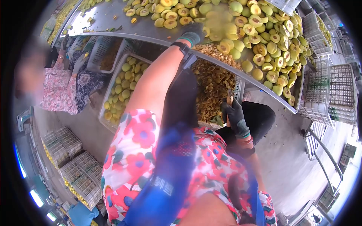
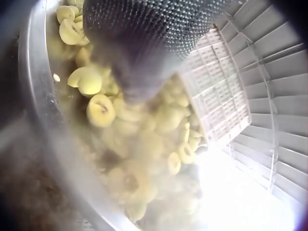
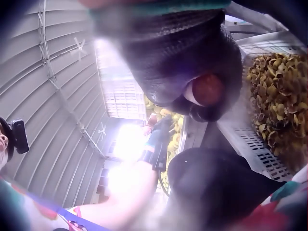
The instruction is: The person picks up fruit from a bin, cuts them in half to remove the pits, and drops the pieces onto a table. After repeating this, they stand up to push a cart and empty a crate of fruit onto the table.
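Note:
Over the metal table, my gloved left hand (image 1: 193,33) is at the near side of halved yellow-green fruit (image 1: 170,23). The left wrist view has the glove (image 2: 144,53) above the fruit (image 2: 101,110), its fingertips blurred, so any held piece cannot be made out. Lower and to the right, my gloved right hand (image 1: 235,117) grips a wooden-handled tool (image 1: 229,98) beside the crate of brown scraps (image 1: 211,88). In the right wrist view the handle's round end (image 3: 209,89) shows from the curled glove (image 3: 178,62); the tool's far end is hidden.
The table's metal edge (image 1: 151,40) runs between me and the fruit. Pale pits (image 1: 213,50) lie along it. A crate of whole fruit (image 1: 113,90) stands below left. Stacked white crates (image 1: 330,90) are at the right. Another person (image 1: 60,86) sits at the left.

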Action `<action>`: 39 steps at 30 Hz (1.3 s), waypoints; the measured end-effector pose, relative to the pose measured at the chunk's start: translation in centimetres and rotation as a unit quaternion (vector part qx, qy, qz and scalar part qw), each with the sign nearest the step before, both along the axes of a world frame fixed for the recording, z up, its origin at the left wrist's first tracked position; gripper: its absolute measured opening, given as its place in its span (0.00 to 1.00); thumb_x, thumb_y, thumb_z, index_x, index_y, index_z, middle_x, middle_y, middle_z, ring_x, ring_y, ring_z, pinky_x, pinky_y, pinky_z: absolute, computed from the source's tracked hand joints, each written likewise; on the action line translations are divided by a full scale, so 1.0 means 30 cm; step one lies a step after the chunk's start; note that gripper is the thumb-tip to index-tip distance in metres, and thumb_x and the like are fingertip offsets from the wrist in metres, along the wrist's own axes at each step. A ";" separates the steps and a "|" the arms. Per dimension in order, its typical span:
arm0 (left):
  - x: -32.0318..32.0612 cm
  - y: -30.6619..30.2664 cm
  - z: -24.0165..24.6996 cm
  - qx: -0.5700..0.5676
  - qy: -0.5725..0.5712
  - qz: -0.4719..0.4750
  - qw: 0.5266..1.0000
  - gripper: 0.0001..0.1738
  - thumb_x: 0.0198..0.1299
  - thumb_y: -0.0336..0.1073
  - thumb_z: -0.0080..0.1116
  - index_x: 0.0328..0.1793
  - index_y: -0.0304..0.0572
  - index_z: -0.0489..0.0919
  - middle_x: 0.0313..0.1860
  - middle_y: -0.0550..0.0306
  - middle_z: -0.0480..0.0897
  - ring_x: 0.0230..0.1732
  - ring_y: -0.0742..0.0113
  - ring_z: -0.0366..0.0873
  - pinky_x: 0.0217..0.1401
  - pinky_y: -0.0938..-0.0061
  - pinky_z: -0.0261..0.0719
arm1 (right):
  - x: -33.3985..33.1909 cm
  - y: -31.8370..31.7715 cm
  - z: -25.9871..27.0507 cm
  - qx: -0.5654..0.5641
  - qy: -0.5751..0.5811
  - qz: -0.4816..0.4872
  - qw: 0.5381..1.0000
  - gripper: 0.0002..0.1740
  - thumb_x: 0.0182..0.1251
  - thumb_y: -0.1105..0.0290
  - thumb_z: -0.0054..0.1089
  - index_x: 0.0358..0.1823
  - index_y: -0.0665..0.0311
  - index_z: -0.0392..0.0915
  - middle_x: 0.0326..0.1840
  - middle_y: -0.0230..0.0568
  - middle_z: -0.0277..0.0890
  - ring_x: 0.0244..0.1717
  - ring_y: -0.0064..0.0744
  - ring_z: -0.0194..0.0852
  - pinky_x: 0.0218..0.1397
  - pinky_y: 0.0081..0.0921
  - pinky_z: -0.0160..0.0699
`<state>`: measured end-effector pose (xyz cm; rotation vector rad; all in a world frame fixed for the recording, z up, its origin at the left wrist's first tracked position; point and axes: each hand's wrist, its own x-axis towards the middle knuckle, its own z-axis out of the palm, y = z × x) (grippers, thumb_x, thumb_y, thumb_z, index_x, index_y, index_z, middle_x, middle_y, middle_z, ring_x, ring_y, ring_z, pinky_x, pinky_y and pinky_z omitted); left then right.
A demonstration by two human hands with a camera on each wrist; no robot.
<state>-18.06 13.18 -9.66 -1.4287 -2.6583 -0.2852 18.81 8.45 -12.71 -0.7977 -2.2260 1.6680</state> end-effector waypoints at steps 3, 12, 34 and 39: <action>-0.002 0.041 0.016 -0.120 -0.035 -0.002 0.992 0.29 0.53 0.54 0.56 0.58 0.49 0.71 0.55 0.53 0.75 0.59 0.54 0.70 0.56 0.59 0.71 | 0.032 -0.007 -0.021 -0.121 -0.035 -0.080 0.989 0.13 0.65 0.70 0.51 0.47 0.67 0.69 0.20 0.27 0.64 0.11 0.18 0.60 0.12 0.16 0.60; 0.024 -0.028 0.012 0.133 -0.205 -0.161 0.956 0.31 0.46 0.47 0.67 0.53 0.41 0.69 0.50 0.49 0.76 0.51 0.52 0.74 0.54 0.63 0.72 | 0.040 0.013 -0.119 0.046 -0.008 -0.050 0.998 0.10 0.64 0.69 0.53 0.43 0.66 0.68 0.21 0.29 0.65 0.14 0.18 0.63 0.15 0.17 0.62; 0.673 -0.441 0.380 0.420 -0.442 -0.160 0.776 0.24 0.71 0.47 0.35 0.50 0.32 0.73 0.42 0.52 0.78 0.44 0.68 0.76 0.48 0.74 0.74 | -0.151 -0.115 0.530 0.401 0.087 -0.041 0.911 0.18 0.55 0.72 0.59 0.45 0.66 0.64 0.29 0.53 0.69 0.30 0.56 0.69 0.31 0.40 0.68; 0.707 -0.423 0.397 0.472 -0.613 -0.142 0.617 0.27 0.71 0.51 0.33 0.45 0.34 0.75 0.37 0.53 0.79 0.39 0.69 0.76 0.44 0.76 0.75 | -0.150 -0.117 0.513 0.267 0.054 -0.023 0.962 0.18 0.55 0.75 0.57 0.47 0.68 0.65 0.31 0.52 0.70 0.32 0.51 0.72 0.35 0.36 0.70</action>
